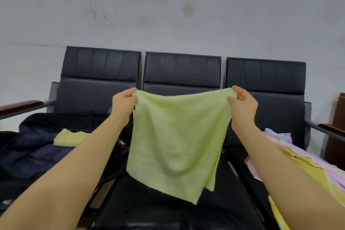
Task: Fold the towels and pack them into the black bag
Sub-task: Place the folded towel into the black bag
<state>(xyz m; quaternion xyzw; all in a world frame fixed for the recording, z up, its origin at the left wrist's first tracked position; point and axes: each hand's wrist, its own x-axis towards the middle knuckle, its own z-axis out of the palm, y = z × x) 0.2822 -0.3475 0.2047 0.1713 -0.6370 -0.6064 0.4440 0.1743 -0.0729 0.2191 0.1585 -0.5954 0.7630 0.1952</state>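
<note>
While left hand (124, 101) and right hand (242, 103) pinch top corners, green towel (177, 142) hangs between (doubled over).

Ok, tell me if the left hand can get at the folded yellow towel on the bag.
Probably yes: the folded yellow towel lies uncovered beside the left forearm, but the left hand must first release the green towel.

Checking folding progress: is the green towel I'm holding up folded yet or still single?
Folded once: green towel shows two layered bottom corners.
</note>
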